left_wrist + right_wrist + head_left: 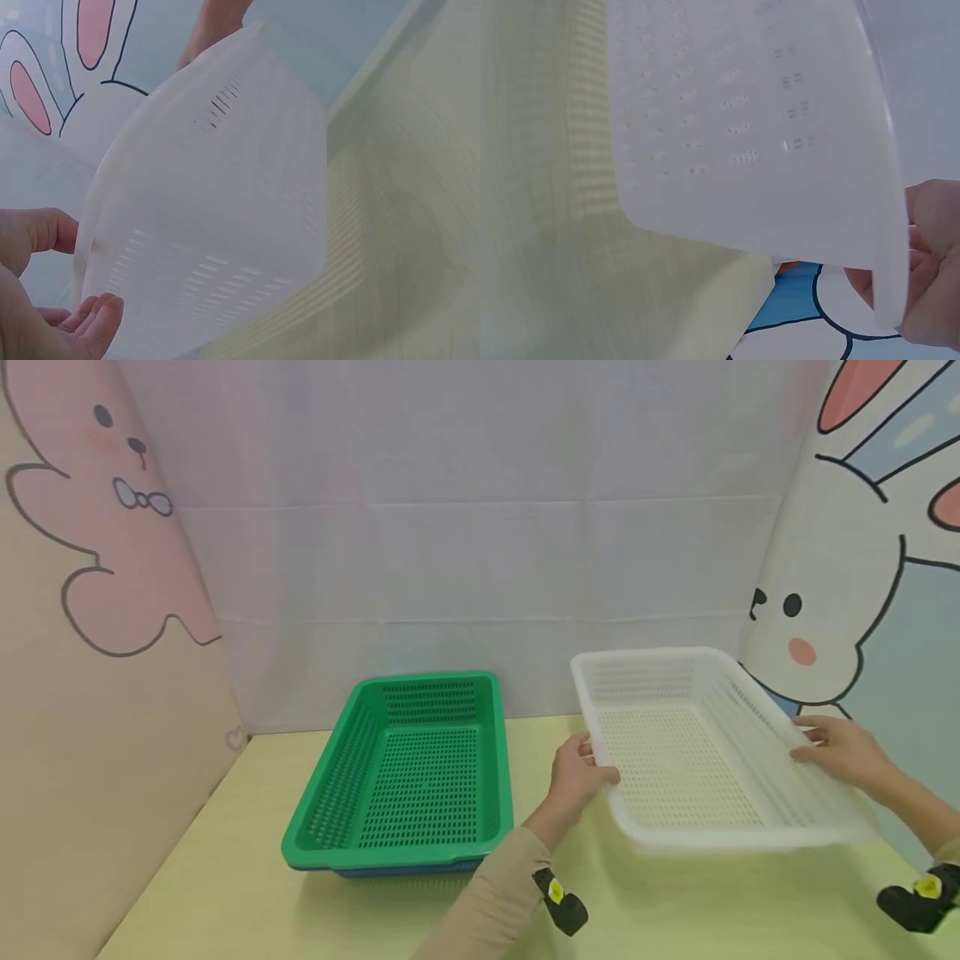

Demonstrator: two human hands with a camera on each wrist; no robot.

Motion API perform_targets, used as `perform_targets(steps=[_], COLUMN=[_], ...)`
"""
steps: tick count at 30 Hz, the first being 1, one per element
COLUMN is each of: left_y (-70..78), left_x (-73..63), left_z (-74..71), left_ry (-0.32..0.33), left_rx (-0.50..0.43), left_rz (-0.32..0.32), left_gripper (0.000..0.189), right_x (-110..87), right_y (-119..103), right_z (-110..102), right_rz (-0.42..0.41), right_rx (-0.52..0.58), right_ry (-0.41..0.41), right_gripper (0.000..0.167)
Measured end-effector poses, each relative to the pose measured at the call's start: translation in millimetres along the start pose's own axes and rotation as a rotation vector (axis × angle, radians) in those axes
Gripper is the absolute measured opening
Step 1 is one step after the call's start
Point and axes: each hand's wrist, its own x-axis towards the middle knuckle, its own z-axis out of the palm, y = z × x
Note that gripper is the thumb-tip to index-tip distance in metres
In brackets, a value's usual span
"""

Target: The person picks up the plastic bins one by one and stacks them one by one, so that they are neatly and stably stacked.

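A white plastic basket (675, 760) with slotted walls and floor is held up above the right part of the table, between both hands. My left hand (576, 777) grips its left rim, thumb on top and fingers beneath, as the left wrist view shows with the hand (52, 292) at the rim. On the opposite side my right hand (843, 752) pinches the right rim; the right wrist view has that hand (934, 262) at the basket's edge. To the left of it a green basket (498, 777) rests on the table, with a blue basket (408, 869) showing under its front rim.
The pale yellow table (217, 877) meets a white cloth backdrop (465, 552) behind the baskets. A side panel with a pink cartoon animal (127, 552) stands at the left, and one with a white rabbit (832, 585) at the right, close to my right hand.
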Motion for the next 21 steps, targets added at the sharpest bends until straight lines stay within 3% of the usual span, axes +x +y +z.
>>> perform_targets(steps=[7,15,21], left_y=[16.5,23.9,35.5], left_x=[-4.1,-2.5,-6.0], left_z=[-19.8,-44.7,-63.4], left_ry=[0.011,-0.023,-0.036], left_rx=[0.185,0.230,0.365], left_rz=[0.025,0.054,0.057], left_gripper=[0.073,0.073,0.074], right_x=[3.8,4.3,7.8], right_y=[-16,-38,-57], right_z=[-1,2,3], right_rz=[-0.011,-0.003,-0.011], right_rx=[0.031,0.060,0.102], right_ry=[0.004,-0.005,0.043], right_gripper=[0.059,0.061,0.058])
